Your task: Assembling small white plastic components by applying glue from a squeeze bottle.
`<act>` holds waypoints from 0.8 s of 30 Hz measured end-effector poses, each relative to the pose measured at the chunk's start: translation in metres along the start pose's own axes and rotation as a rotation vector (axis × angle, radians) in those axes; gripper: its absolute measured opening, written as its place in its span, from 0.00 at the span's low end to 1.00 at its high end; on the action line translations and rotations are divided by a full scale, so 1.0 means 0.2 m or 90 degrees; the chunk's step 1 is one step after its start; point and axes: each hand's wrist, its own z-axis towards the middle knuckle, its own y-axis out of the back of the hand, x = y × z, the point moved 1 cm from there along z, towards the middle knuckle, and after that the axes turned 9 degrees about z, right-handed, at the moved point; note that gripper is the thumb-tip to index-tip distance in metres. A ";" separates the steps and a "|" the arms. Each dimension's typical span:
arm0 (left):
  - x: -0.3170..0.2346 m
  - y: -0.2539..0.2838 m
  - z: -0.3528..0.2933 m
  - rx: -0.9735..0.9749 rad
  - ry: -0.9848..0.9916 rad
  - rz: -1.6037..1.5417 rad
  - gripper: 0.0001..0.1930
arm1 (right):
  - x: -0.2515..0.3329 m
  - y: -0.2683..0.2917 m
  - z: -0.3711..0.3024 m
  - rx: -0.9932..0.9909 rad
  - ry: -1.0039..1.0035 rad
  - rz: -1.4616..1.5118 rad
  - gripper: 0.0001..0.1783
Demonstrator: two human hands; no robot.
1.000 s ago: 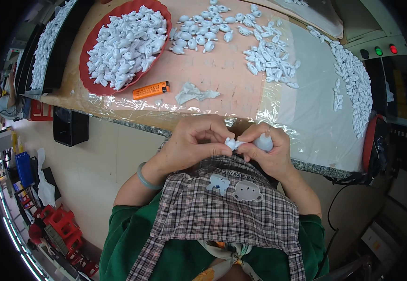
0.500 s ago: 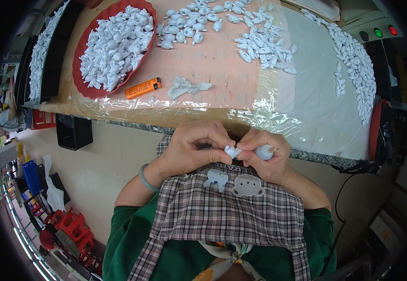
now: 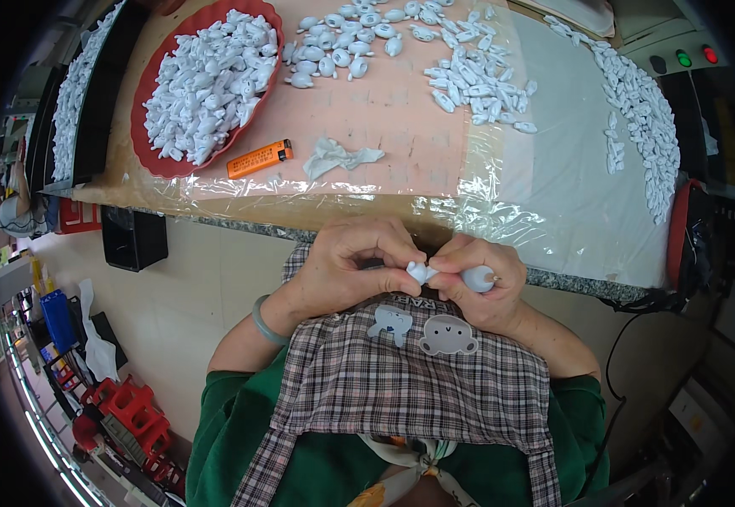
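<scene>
1. The person is pinching a small white piece [image 3: 419, 271] between both hands, just off the table's [image 3: 367, 139] near edge, above the apron [image 3: 401, 380].
2. The left hand [image 3: 346, 270] is nipping its end with fingertips pressed together; the right hand [image 3: 477, 283] is closing on it while cupping a rounded white part [image 3: 478, 278], seemingly to steady both close to the body.
3. Beyond, a lighter [image 3: 259, 159], a crumpled scrap [image 3: 338, 156] and a red tray [image 3: 143, 144] of pieces are lying within reach.

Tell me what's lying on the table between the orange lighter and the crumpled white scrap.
Nothing: in the head view the stretch between the orange lighter and the crumpled white scrap is bare plastic-covered table. They lie side by side, apart.
</scene>
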 end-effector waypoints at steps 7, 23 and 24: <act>0.00 0.01 0.00 0.018 -0.028 0.048 0.13 | 0.00 0.00 0.00 0.007 0.010 0.004 0.09; -0.03 0.03 0.07 -0.036 -0.159 0.230 0.10 | 0.01 0.04 0.09 0.043 0.242 -0.237 0.12; -0.03 0.04 0.07 -0.032 -0.174 0.234 0.11 | 0.01 0.04 0.09 0.037 0.243 -0.239 0.13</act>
